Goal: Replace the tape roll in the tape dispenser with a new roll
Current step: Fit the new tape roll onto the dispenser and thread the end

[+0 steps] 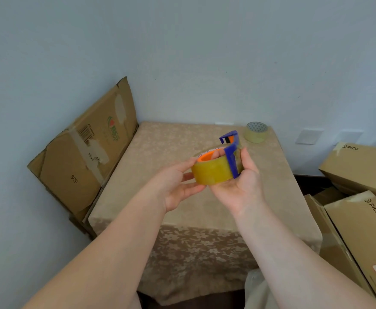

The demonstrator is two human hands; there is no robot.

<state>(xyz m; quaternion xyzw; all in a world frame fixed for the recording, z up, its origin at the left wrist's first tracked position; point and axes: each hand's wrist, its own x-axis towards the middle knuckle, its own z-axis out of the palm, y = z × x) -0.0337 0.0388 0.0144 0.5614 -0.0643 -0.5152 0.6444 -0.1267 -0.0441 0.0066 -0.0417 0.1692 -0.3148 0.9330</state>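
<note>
Holding the tape dispenser above the tabletop, the person has both hands on it: the right hand cups the blue frame and the underside of the yellowish tape roll, fingers curled round it, while the left hand pinches the roll's near edge with thumb and fingertips, beside the orange hub.

Whether this roll is coming off or being seated cannot be told. Either way, the step probably goes best if the right hand keeps the frame steady and clear of the cutter end, and the left hand moves the roll straight along the hub's axis rather than twisting it, since a tilted core would likely bind.

A second, paler tape roll sits upright near the far right corner of the tabletop, well apart from the hands.

A beige floral cloth covers the tabletop and hangs down its near side. A flattened cardboard box leans against the plain wall at left; closed cartons marked PICO are stacked at right.
</note>
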